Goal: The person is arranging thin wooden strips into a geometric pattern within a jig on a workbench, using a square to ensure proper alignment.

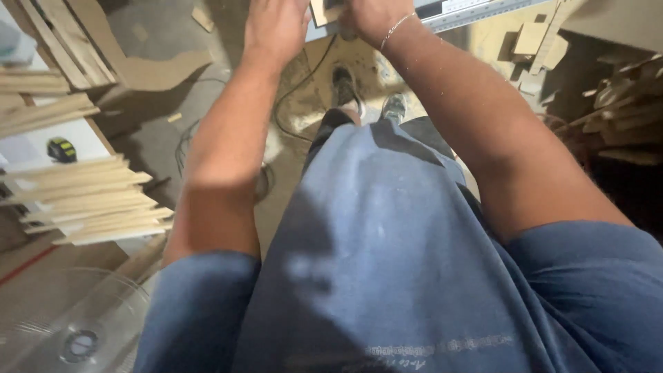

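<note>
— Where are our arms?
— Both stretch forward, elbows bent. Our left hand point(275, 29) lies knuckles up; our right hand point(369, 19), a thin chain at its wrist, sits close beside it, fingers out of sight.

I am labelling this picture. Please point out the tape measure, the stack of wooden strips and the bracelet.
tape measure point(61, 149), head view, on its yellow-black case.
stack of wooden strips point(90, 200), head view, mid-stack.
bracelet point(396, 29), head view, on the chain at the right wrist.

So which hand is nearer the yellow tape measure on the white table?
Left. The left hand is up at the workpiece, on the tape measure's side; the right hand is farther across.
</note>
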